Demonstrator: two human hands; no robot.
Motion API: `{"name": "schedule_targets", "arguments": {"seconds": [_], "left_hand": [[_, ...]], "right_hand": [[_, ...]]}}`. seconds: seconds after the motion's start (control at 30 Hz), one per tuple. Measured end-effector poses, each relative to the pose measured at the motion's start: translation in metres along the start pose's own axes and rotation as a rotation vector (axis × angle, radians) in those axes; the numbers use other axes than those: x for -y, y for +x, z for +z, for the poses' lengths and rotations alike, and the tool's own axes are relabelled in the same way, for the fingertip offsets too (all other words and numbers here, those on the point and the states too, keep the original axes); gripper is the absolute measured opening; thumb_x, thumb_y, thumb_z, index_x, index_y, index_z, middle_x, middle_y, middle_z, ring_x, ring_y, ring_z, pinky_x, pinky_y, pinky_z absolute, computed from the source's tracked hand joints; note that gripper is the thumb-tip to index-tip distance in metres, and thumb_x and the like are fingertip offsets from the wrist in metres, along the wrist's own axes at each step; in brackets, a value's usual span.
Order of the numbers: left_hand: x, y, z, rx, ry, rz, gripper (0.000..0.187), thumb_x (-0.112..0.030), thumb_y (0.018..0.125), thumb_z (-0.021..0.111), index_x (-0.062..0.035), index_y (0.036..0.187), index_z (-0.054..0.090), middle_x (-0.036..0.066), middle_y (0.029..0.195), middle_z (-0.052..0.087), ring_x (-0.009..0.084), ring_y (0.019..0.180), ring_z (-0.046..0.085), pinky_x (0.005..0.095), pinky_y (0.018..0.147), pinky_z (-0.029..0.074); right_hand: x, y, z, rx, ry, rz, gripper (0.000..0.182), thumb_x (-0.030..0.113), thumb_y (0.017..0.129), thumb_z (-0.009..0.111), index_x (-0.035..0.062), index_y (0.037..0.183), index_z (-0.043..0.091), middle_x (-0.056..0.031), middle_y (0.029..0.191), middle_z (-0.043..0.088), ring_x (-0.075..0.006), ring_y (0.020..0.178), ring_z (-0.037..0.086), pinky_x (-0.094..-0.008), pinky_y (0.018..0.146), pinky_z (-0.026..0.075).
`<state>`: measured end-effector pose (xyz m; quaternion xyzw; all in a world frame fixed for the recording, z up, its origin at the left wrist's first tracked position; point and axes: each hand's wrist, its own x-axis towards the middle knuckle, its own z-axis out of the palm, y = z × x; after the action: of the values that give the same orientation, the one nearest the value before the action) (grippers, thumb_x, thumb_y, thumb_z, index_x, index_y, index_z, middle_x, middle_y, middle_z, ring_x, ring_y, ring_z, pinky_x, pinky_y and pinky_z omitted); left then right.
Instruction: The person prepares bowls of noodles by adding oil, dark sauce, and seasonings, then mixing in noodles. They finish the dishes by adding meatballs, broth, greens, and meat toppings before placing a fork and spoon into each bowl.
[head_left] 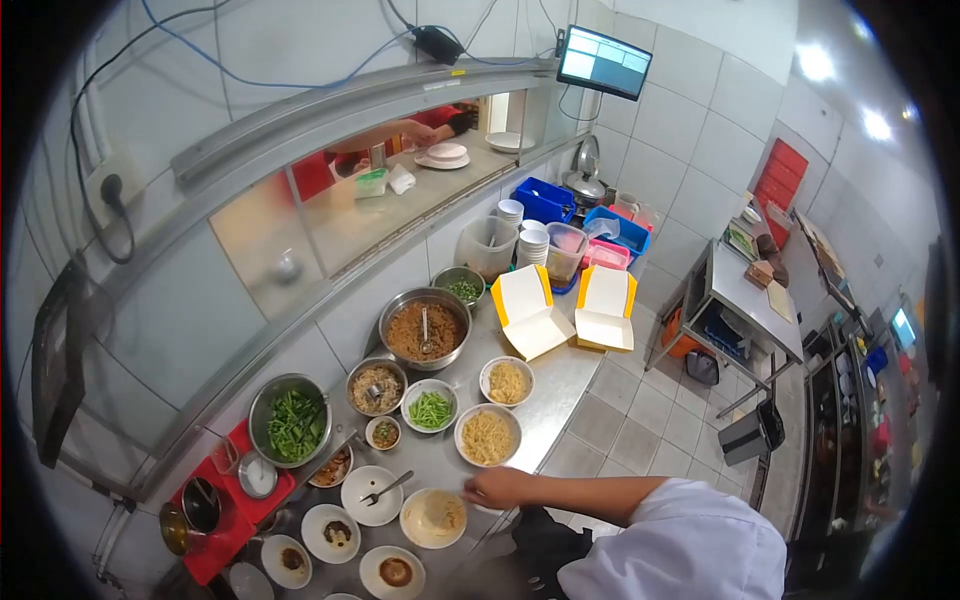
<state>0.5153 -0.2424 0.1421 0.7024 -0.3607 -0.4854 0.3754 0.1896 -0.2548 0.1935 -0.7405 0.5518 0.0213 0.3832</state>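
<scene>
My right hand (497, 487) reaches in from a white sleeve over the front edge of the steel counter, its fingers curled. A white rim shows just beneath it; whether the fingers grip that rim is hidden. Left of the hand sits a white bowl (433, 518) with pale yellowish residue. Beyond the hand are two bowls of noodles, the nearer noodle bowl (488, 436) and the farther noodle bowl (507, 381). A fork (387, 488) rests in a white bowl (360, 512). I cannot see my left hand.
A steel bowl of minced filling (425, 328) holds a ladle. Chopped greens (430, 410) and leafy greens (296, 422) stand nearby. Two yellow-and-white takeaway boxes (605, 308) lie open at the far end. Sauce bowls (392, 572) line the near end. Another person's hand (418, 133) shows through the hatch.
</scene>
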Motion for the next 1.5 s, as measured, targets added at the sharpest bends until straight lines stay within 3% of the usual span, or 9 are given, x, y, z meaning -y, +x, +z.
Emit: {"name": "schedule_targets", "arguments": {"seconds": [0.07, 0.2, 0.37, 0.47, 0.67, 0.87, 1.0, 1.2, 1.5], "left_hand": [[-0.006, -0.005, 0.037, 0.05, 0.004, -0.012, 0.067, -0.058, 0.098, 0.051, -0.0196, 0.151, 0.036, 0.009, 0.148, 0.048, 0.0333, 0.134, 0.048, 0.0524, 0.103, 0.044], [-0.017, -0.016, 0.118, 0.11, 0.017, -0.037, 0.065, -0.056, 0.098, 0.051, -0.0189, 0.149, 0.037, 0.01, 0.146, 0.049, 0.0336, 0.132, 0.049, 0.0522, 0.102, 0.045], [-0.042, -0.029, 0.225, 0.146, 0.041, -0.063, 0.062, -0.055, 0.098, 0.051, -0.018, 0.147, 0.039, 0.011, 0.144, 0.051, 0.0338, 0.13, 0.05, 0.052, 0.101, 0.045], [-0.052, -0.04, 0.267, 0.169, 0.045, -0.077, 0.061, -0.054, 0.098, 0.051, -0.0174, 0.146, 0.041, 0.011, 0.142, 0.052, 0.034, 0.129, 0.051, 0.0519, 0.1, 0.046], [-0.062, -0.059, 0.316, 0.186, 0.046, -0.126, 0.058, -0.052, 0.098, 0.051, -0.0164, 0.143, 0.043, 0.012, 0.14, 0.054, 0.0344, 0.127, 0.052, 0.0517, 0.099, 0.046], [-0.064, -0.066, 0.337, 0.21, 0.073, -0.151, 0.056, -0.051, 0.098, 0.051, -0.0153, 0.141, 0.045, 0.013, 0.137, 0.055, 0.0347, 0.125, 0.054, 0.0515, 0.098, 0.047], [-0.058, -0.07, 0.333, 0.229, 0.093, -0.158, 0.054, -0.049, 0.098, 0.052, -0.0146, 0.139, 0.047, 0.013, 0.135, 0.056, 0.0349, 0.123, 0.055, 0.0513, 0.097, 0.048], [-0.046, -0.077, 0.307, 0.288, 0.131, -0.157, 0.051, -0.048, 0.099, 0.052, -0.0135, 0.137, 0.05, 0.014, 0.133, 0.058, 0.0353, 0.121, 0.057, 0.0511, 0.096, 0.048], [-0.028, -0.073, 0.297, 0.452, 0.293, -0.192, 0.048, -0.045, 0.099, 0.052, -0.0119, 0.133, 0.053, 0.016, 0.129, 0.061, 0.0358, 0.118, 0.059, 0.0507, 0.094, 0.049]], "right_hand": [[-0.061, -0.043, 0.031, 0.142, -0.029, -0.05, 0.045, 0.044, 0.105, 0.045, 0.0036, 0.104, 0.066, -0.0268, 0.098, 0.069, -0.0452, 0.096, 0.066, -0.0525, 0.087, 0.053], [-0.169, -0.108, 0.067, 0.496, 0.097, -0.077, 0.054, 0.046, 0.107, 0.039, 0.0033, 0.136, 0.057, -0.0279, 0.134, 0.059, -0.0422, 0.128, 0.055, -0.0479, 0.108, 0.044], [-0.318, -0.122, 0.073, 0.659, 0.115, -0.155, 0.07, 0.051, 0.108, 0.031, 0.008, 0.162, 0.018, -0.0259, 0.166, 0.017, -0.0384, 0.155, 0.015, -0.0435, 0.126, 0.017], [-0.377, -0.139, 0.073, 0.686, 0.279, -0.183, 0.067, 0.049, 0.109, 0.028, 0.0106, 0.162, 0.017, -0.0245, 0.167, 0.012, -0.0365, 0.156, 0.011, -0.0436, 0.126, 0.014], [-0.361, -0.139, -0.046, 0.91, 0.174, 0.032, 0.064, 0.044, 0.109, 0.033, 0.0082, 0.161, 0.022, -0.0219, 0.163, 0.03, -0.0365, 0.152, 0.027, -0.0433, 0.123, 0.023], [-0.419, -0.085, -0.012, 0.973, 0.06, -0.22, 0.044, 0.034, 0.107, 0.043, 0.002, 0.133, 0.06, -0.0187, 0.118, 0.068, -0.0274, 0.101, 0.061, -0.0458, 0.088, 0.049], [-0.399, -0.064, -0.026, 1.051, 0.034, -0.102, 0.05, 0.036, 0.106, 0.042, 0.0013, 0.139, 0.055, -0.0241, 0.133, 0.062, -0.0388, 0.122, 0.06, -0.0467, 0.104, 0.044], [-0.304, -0.099, -0.1, 0.538, -0.235, 0.159, 0.072, 0.062, 0.103, 0.036, -0.0004, 0.109, 0.072, -0.0224, 0.117, 0.07, -0.0401, 0.112, 0.066, -0.0529, 0.094, 0.051], [-0.357, -0.127, -0.108, 0.711, -0.027, -0.034, 0.042, 0.034, 0.104, 0.046, -0.0004, 0.113, 0.068, -0.025, 0.108, 0.071, -0.0431, 0.105, 0.066, -0.0503, 0.093, 0.051]]}}
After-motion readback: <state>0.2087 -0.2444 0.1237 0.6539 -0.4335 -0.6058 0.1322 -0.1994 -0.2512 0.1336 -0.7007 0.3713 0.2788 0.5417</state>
